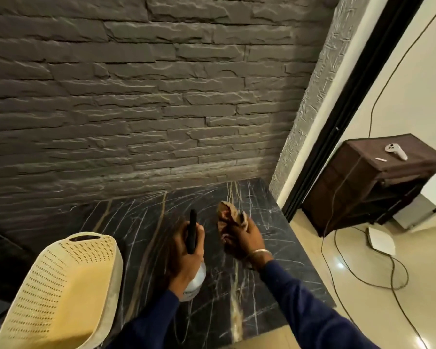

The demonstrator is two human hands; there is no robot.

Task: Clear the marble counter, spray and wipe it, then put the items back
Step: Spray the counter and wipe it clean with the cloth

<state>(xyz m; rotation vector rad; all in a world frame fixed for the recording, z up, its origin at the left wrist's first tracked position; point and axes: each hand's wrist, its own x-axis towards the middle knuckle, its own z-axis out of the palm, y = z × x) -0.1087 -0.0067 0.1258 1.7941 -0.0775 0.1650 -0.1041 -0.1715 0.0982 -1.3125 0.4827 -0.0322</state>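
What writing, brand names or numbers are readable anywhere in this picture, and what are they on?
No text here can be read.
Spray bottle in the left hand: dark marks on the label near its base, too blurred to read.
White controller on the brown cabinet: too small to show any lettering.
Cloth in the right hand, basket, marble counter: no writing visible.
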